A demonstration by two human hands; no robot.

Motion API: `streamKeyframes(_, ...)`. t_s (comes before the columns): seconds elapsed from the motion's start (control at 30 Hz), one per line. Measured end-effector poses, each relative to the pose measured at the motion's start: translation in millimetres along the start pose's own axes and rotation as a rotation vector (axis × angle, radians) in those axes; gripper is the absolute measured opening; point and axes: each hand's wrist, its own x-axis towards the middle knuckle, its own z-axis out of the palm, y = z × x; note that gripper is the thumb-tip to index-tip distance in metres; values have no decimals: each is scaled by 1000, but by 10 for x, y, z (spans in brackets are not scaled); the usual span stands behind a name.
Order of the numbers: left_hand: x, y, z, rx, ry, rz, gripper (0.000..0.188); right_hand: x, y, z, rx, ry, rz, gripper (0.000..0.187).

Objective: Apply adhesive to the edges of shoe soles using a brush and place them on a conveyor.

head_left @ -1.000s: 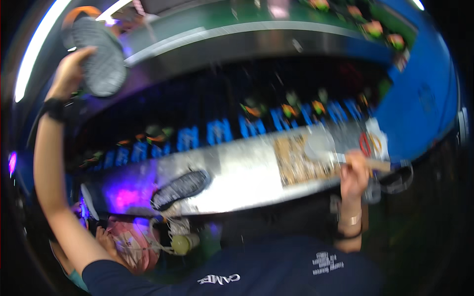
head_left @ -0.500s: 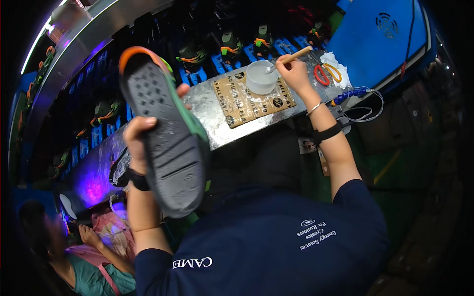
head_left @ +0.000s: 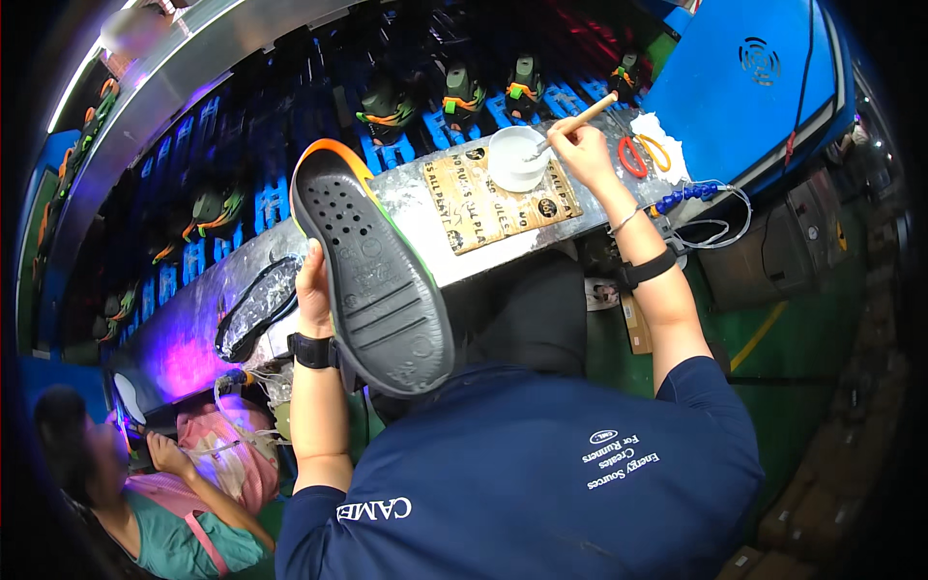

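Plainly in view at the centre, a dark shoe sole with an orange and green edge is held up in front of the person's body, above the near edge of the metal bench, its orange-rimmed end uppermost. The face turned to the camera has small holes near that end and crosswise grooves farther down. The left hand grips the sole by its left side, the thumb showing at the edge and the other fingers largely hidden. The right hand is closed around a brush with a pale wooden handle, whose working end reaches into a round white bowl. Pale, cloudy contents show inside the bowl; how deep they lie cannot be told. The bowl stands on a printed brown cardboard sheet on the bench. Just right of it lie red and orange scissor handles, beside crumpled white paper. Left of the held sole, another dark sole rests on the bench. Beyond, dark shoes with orange trim sit along blue racks. At lower left, a co-worker in a teal top sits near a pink bag.
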Motion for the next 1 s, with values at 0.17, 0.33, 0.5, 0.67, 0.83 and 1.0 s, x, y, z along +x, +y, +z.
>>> streamKeyframes(0.17,-7,47,446,-210,-85,-157,51,-3,-81,-97,-55,-131,-18,17)
streamKeyframes(0.33,27,21,458,-113,-13,-101,51,-44,-597,-108,442,-203,89,14)
streamKeyframes(0.5,113,-50,549,-69,9,-119,50,-201,-1202,16,559,-330,-107,11)
streamKeyframes(0.67,114,-65,591,-42,32,-118,50,-325,-1390,181,537,-342,-216,10)
streamKeyframes(0.83,82,-43,657,3,54,-115,50,-380,-1364,238,433,-364,-228,9)
streamKeyframes(1.0,83,-39,674,37,67,-126,50,-331,-1300,257,378,-331,-318,9)
